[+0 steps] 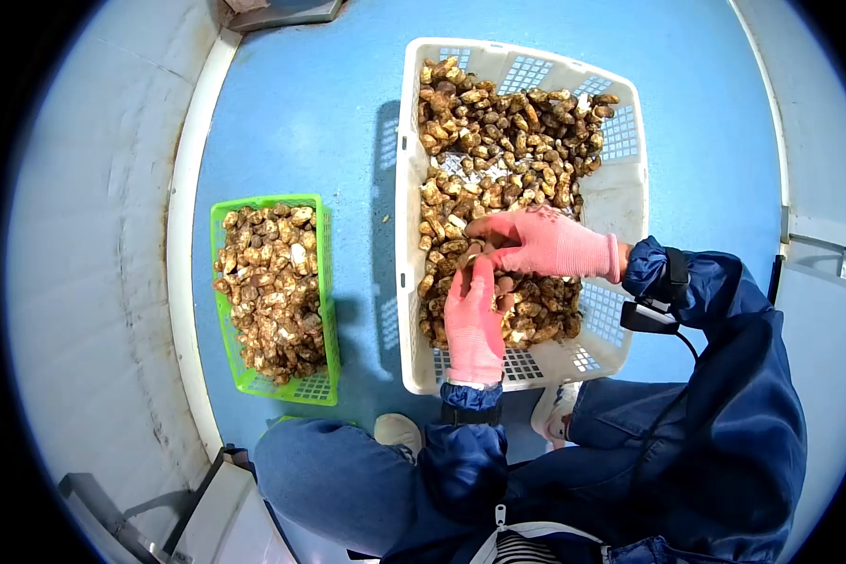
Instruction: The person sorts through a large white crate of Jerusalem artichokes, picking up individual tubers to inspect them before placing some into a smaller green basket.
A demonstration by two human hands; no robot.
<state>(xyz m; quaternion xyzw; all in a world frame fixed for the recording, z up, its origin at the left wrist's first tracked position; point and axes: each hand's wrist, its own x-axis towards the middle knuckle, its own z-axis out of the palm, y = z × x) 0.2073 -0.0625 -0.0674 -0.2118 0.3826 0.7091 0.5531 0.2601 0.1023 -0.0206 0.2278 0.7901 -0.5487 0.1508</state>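
Note:
Both my hands, in pink work gloves, meet over a large white plastic crate (616,202) of brown-and-cream knobbly mushrooms (522,127). My left hand (477,320) comes up from the near side, its fingers pinched together. From the right, my right hand (540,242) reaches across the crate with thumb and fingers closed towards the left fingertips. A small brown mushroom (475,252) shows between the fingertips of both hands, largely hidden by the gloves. More mushrooms lie beneath the hands.
A smaller green basket (326,282), heaped with similar mushrooms, stands on the blue floor (291,122) to the left of the crate. Pale walls (103,235) rise at both sides. My knees and shoes are close to the crate's near edge.

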